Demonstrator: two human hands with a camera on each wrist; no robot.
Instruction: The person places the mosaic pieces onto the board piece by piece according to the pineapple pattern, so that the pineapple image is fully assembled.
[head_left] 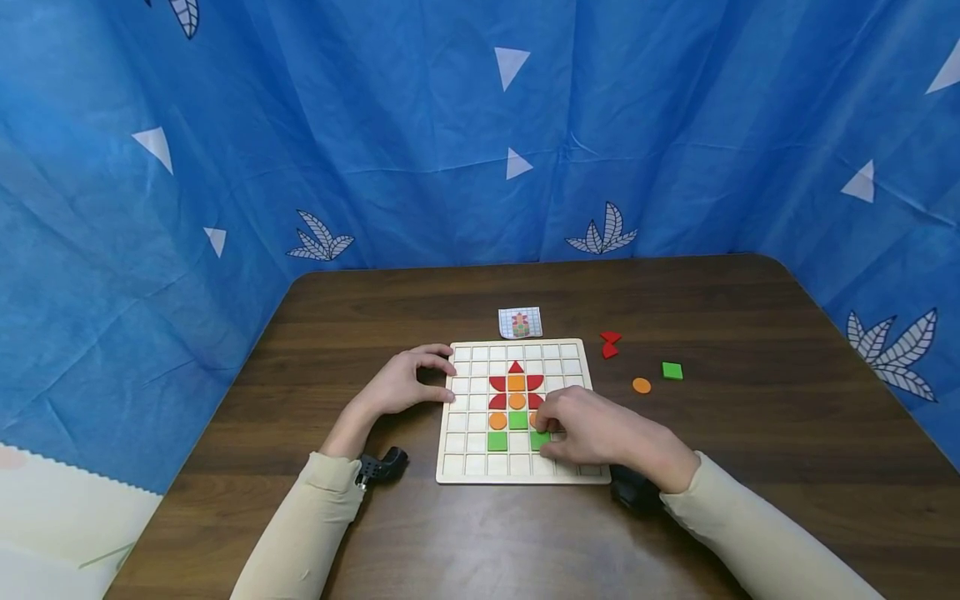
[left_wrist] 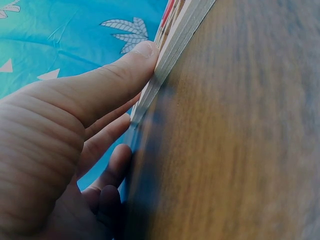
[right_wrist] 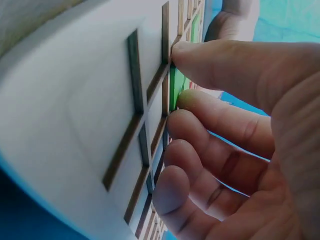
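A white square grid board [head_left: 456, 467] lies on the table, bearing a symmetrical pattern of red, orange and green tiles. My left hand [head_left: 401, 383] is at the board's left edge, its thumb and some fingertips touching the rim, as the left wrist view also shows. Over the lower right of the pattern, my right hand [head_left: 592, 425] pinches a green square tile [right_wrist: 175, 82] between thumb and index finger, at a cell of the board. Another green square tile [head_left: 497, 441] sits in the same row to the left. The right fingers partly cover an orange round tile [head_left: 533, 420].
Behind the board lies a small card [head_left: 521, 322] printed with a coloured pattern. To the right are red pieces [head_left: 611, 343], an orange disc [head_left: 641, 386] and a loose green square [head_left: 672, 371]. A blue curtain [head_left: 450, 133] hangs beyond the wooden table [head_left: 360, 308].
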